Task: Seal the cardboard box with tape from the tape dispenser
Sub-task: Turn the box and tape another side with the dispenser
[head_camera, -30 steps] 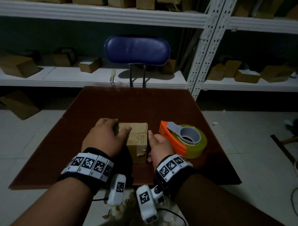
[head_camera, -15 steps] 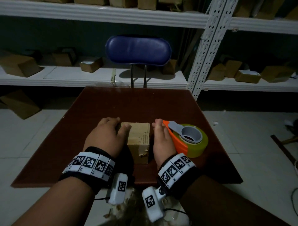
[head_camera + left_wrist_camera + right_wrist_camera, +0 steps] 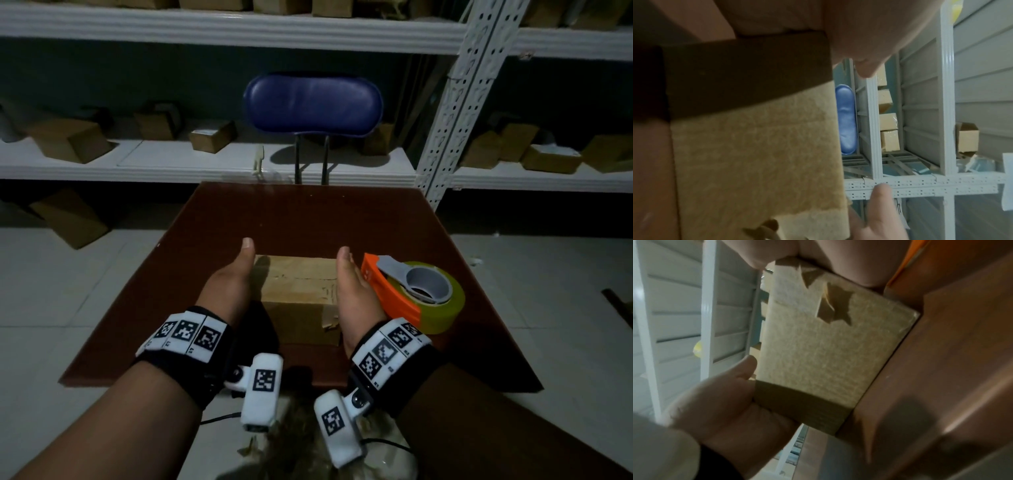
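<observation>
A small brown cardboard box (image 3: 298,291) with torn old tape sits on the dark red table (image 3: 308,219), near its front edge. My left hand (image 3: 236,277) lies flat against the box's left side, thumb pointing forward. My right hand (image 3: 349,284) lies flat against its right side, fingers straight. The orange tape dispenser (image 3: 390,298) with a yellowish roll (image 3: 448,308) lies on the table just right of my right hand, not held. The left wrist view fills with the box's face (image 3: 756,154). The right wrist view shows the box (image 3: 818,345) between both palms.
A blue chair (image 3: 313,102) stands behind the table's far edge. White metal shelves (image 3: 239,161) holding several cardboard boxes run along the back wall, with an upright post (image 3: 445,137) at the right. Tiled floor lies on both sides.
My left hand came off the box's top corner and straightened along its left side. My right hand slid forward along the right side, between box and dispenser.
</observation>
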### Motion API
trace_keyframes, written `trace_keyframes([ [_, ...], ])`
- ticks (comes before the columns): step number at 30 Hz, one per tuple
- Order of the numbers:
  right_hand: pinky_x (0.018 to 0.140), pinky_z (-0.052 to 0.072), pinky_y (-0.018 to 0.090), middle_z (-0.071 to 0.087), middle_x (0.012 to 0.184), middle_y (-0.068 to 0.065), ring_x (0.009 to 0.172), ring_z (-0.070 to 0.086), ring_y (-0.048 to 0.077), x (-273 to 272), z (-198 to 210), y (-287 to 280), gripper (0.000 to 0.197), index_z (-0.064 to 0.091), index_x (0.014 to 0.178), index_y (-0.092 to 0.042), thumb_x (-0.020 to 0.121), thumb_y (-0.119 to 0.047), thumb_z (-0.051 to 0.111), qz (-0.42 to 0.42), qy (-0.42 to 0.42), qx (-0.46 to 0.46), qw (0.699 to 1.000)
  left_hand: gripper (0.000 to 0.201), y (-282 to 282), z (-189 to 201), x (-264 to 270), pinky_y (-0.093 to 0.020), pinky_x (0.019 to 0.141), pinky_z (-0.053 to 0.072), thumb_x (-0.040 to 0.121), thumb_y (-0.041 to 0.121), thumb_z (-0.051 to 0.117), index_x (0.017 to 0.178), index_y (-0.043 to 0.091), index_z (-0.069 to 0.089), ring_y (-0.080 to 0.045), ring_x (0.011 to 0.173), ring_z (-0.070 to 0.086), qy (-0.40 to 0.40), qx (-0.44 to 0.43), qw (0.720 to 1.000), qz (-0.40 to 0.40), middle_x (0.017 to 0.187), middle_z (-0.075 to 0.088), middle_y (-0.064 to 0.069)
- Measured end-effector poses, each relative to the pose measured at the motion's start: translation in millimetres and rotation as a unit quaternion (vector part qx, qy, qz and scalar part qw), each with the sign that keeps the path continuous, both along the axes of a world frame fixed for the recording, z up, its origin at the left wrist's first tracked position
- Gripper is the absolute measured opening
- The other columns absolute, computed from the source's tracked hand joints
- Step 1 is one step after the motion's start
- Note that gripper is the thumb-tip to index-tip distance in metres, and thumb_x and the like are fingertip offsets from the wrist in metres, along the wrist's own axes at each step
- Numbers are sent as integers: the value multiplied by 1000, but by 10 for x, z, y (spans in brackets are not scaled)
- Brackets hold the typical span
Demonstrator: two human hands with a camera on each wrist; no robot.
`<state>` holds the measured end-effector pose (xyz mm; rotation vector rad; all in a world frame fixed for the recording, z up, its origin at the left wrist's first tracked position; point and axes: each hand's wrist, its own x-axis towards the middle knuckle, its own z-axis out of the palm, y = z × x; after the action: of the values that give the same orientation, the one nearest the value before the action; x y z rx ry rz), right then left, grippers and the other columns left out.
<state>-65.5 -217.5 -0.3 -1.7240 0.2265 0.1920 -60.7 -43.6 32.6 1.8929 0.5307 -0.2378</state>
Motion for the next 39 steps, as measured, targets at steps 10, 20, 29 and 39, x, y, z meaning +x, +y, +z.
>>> trace_keyframes([
  [10, 118, 24, 38, 17, 170, -2, 154, 22, 22, -11, -9, 43, 76, 11, 163, -31, 103, -35, 56, -4, 19, 18, 1000, 18, -81, -175, -43, -26, 66, 51, 81, 33, 80, 87, 20, 70, -5, 73, 73, -97, -33, 994, -43, 75, 76, 16],
  [20, 122, 29, 46, 33, 164, -3, 148, 37, 21, -16, 7, 61, 76, 31, 158, -30, 88, -38, 58, -40, 12, 41, 998, 18, -44, -197, 17, -35, 85, 52, 96, 23, 62, 110, 15, 69, -26, 96, 69, -87, -59, 994, 30, 104, 73, -7],
  [29, 106, 49, 50, 68, 121, -7, 114, 65, 19, 87, -77, 9, 44, 64, 124, -38, 83, -51, 55, -59, 29, 64, 996, 62, -46, -101, -18, -37, 82, 45, 99, 53, 43, 120, -1, 65, -37, 103, 62, -86, 51, 995, 23, 120, 66, -22],
  [39, 91, 59, 50, 77, 96, 4, 90, 75, 25, 114, -142, 3, 12, 69, 100, -26, 96, -33, 61, -43, 1, 55, 998, 30, -67, -158, -21, -25, 67, 43, 87, 44, 71, 104, 19, 69, -13, 84, 63, -82, 5, 996, 22, 97, 69, 5],
])
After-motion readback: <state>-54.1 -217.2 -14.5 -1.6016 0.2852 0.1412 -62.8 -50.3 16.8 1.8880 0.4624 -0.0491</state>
